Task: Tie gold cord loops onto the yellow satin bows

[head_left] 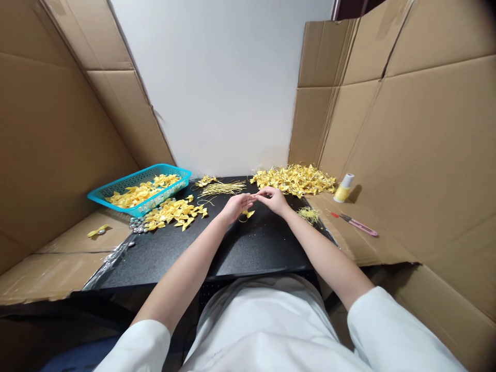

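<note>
My left hand (237, 205) and my right hand (274, 200) meet at their fingertips above the middle of the black table (248, 248). Both hands have their fingers pinched together; whatever lies between the tips is too small to name. Just below the fingers is a yellow bow (248, 213) with a thin gold loop beside it. Behind my left hand lie gold twist ties (223, 188). A large heap of yellow bows (296, 180) is behind my right hand.
At the left are a blue basket (139, 208) of yellow bows, loose bows (174, 212), and silvery beads (137, 225). To the right are yellow-green thread scraps (309, 214), pink-handled snips (363, 226) and a thread spool (344, 188). Cardboard walls (437, 134) stand on both sides.
</note>
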A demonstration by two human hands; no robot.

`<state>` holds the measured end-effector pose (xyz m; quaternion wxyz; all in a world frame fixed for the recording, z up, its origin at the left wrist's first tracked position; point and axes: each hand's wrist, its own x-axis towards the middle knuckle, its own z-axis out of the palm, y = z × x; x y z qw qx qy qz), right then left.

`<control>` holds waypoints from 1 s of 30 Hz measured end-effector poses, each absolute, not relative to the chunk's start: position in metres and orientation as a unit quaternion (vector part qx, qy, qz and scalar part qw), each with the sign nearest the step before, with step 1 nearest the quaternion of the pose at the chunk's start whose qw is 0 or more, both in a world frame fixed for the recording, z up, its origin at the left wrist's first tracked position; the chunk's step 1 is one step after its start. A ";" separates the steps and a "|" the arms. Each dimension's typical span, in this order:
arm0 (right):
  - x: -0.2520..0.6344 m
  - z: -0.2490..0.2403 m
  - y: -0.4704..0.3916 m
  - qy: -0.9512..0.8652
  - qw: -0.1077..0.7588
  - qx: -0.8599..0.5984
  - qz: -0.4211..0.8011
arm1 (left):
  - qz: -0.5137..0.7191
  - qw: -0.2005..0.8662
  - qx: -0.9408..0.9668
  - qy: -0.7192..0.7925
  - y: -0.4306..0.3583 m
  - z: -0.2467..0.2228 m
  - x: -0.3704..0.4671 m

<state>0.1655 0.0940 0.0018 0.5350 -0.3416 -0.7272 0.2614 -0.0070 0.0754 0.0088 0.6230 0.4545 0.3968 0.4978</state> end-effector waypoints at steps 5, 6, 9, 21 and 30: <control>0.170 0.006 0.098 -0.624 0.593 -0.351 0.369 | 0.487 0.467 0.604 0.424 0.071 0.009 -0.009; 0.170 0.007 0.098 -0.607 0.600 -0.348 0.388 | 0.482 0.439 0.625 0.429 0.070 0.009 -0.010; 0.171 0.010 0.097 -0.571 0.611 -0.343 0.429 | 0.465 0.376 0.671 0.439 0.070 0.008 -0.012; 0.178 0.006 0.106 -0.502 0.624 -0.390 0.455 | 0.446 0.223 0.724 0.477 0.076 0.005 -0.023; 0.183 0.006 0.109 -0.402 0.648 -0.394 0.514 | 0.412 0.167 0.760 0.474 0.071 0.011 -0.023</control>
